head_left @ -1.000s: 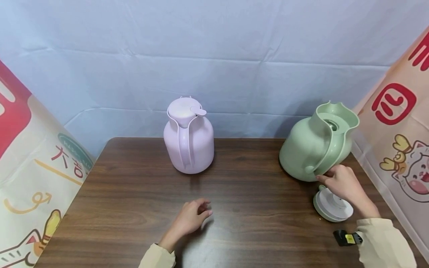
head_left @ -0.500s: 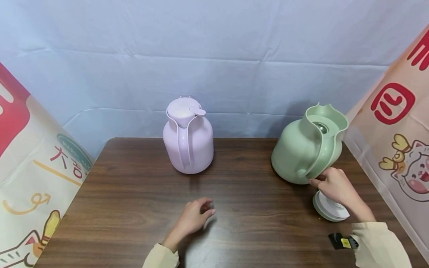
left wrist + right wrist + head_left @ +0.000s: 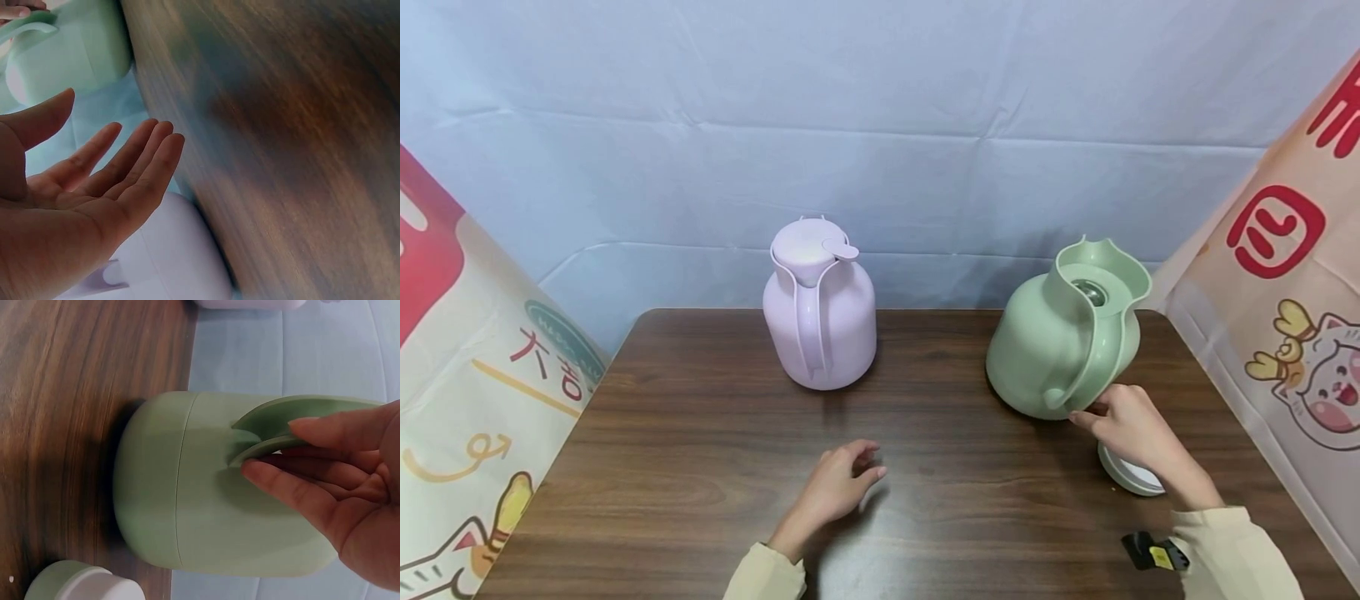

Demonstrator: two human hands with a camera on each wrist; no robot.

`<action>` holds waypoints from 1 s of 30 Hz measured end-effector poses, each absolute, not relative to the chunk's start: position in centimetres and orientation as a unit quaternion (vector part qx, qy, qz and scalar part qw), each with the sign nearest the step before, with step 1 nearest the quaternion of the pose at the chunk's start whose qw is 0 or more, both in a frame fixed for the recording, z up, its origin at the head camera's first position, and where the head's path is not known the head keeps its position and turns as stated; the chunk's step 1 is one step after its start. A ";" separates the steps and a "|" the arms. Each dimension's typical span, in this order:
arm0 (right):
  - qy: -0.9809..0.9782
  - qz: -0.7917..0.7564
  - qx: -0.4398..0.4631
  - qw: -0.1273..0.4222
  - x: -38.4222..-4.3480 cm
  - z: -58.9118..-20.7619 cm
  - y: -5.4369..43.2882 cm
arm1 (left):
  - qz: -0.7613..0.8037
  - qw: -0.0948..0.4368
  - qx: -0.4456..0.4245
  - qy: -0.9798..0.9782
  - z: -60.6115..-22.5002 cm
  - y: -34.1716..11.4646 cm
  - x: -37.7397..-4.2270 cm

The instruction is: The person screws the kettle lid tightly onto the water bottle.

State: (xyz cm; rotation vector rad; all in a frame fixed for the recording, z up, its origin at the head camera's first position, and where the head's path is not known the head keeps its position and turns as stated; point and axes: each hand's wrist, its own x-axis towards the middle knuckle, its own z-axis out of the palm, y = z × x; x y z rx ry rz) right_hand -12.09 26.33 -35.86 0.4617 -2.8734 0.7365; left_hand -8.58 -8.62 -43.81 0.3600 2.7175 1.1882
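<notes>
White drape (image 3: pixel 475 333) with red, teal and yellow print stands at our far left, beside a dark wooden table (image 3: pixel 647 433). Pale blue cloth (image 3: pixel 880 108) hangs behind, creased in long lines.

Next we see the lilac jug (image 3: pixel 827 342), upright near the back edge of the table, lid on. Its handle faces us and the lever on top points to the right.

In front of that jug, well apart from it in the head view, our left hand (image 3: pixel 835 483) hangs over the wood, coming out of a cream sleeve (image 3: pixel 767 575). Its fingers are relaxed and slightly bent, thumb apart from them, and they hold nothing.

Farther right is the green jug (image 3: pixel 1030 358), on the right part of the table, leaning in the head view. We cannot tell whether its whole base touches the wood. Its top is uncovered, showing a shiny round mouth. Our right hand (image 3: pixel 1123 425) pinches the lower part of its handle, thumb on one side and fingers on the other.

Partly hidden behind that hand, a lid (image 3: pixel 1123 475) lies on the table, green-rimmed with a white part upward. A black strap (image 3: pixel 1138 550) with a yellow label shows beside our right cuff. Pinkish drape (image 3: pixel 1210 308) with a red emblem and a cartoon cat closes off the right.
</notes>
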 end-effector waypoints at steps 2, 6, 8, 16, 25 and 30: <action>-0.954 0.243 0.160 0.075 -12.0 -35.9 26.1 | 0.399 0.078 0.118 0.906 -43.8 -8.6 -8.5; -0.951 0.245 0.170 0.080 -11.8 -36.0 25.6 | 0.402 0.084 0.116 0.904 -43.9 -8.5 -8.5; -0.950 0.246 0.175 0.081 -11.7 -36.0 25.3 | 0.404 0.086 0.115 0.903 -43.8 -8.5 -8.6; -0.948 0.254 0.183 0.061 -11.0 -35.6 23.9 | 0.414 0.084 0.120 0.899 -43.7 -8.3 -8.9; -0.940 0.266 0.205 0.061 -10.3 -35.8 22.7 | 0.418 0.084 0.121 0.897 -43.5 -7.3 -9.7; -0.935 0.273 0.217 0.059 -10.0 -35.8 22.0 | 0.425 0.093 0.113 0.893 -43.3 -6.5 -10.3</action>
